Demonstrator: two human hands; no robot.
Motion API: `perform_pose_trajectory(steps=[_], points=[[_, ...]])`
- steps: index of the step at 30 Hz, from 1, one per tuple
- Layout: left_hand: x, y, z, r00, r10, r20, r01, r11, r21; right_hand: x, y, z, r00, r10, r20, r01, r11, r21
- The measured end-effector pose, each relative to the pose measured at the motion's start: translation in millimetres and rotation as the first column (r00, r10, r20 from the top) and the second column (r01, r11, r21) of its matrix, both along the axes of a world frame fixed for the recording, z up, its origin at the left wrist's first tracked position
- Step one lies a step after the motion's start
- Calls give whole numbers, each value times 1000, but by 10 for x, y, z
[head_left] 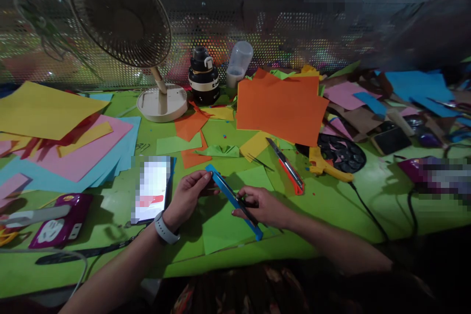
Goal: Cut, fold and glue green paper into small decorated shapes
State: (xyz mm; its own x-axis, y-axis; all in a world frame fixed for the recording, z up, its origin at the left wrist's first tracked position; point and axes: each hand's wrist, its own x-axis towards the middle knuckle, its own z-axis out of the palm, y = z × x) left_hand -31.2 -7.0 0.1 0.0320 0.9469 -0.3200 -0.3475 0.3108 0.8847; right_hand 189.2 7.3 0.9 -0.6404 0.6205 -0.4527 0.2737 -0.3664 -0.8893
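Note:
A narrow blue strip (224, 187), seemingly paper, slants over a green paper sheet (230, 229) near the table's front edge. My left hand (191, 191), with a pale watch band at its wrist, pinches the strip's far end. Along the strip's right side runs a slim dark tool (251, 218); its kind is unclear. My right hand (259, 204) is closed around the middle of that tool, fingers curled. To the right of the strip lies a red utility knife (289, 169) with its blade out.
A phone (152, 189) lies left of my left hand. Behind stand a fan (162, 103), a black bottle (203, 81) and orange sheets (281, 108). A yellow-handled glue gun (327, 167) with a cord is at right. Coloured papers (47, 113) pile up at left.

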Motion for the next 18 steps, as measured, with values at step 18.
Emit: perform_pose_trajectory(steps=[18], points=[[5, -5, 4, 998, -42, -51, 44, 998, 35, -1, -9, -9, 1000, -1, -2, 1, 1000, 23]])
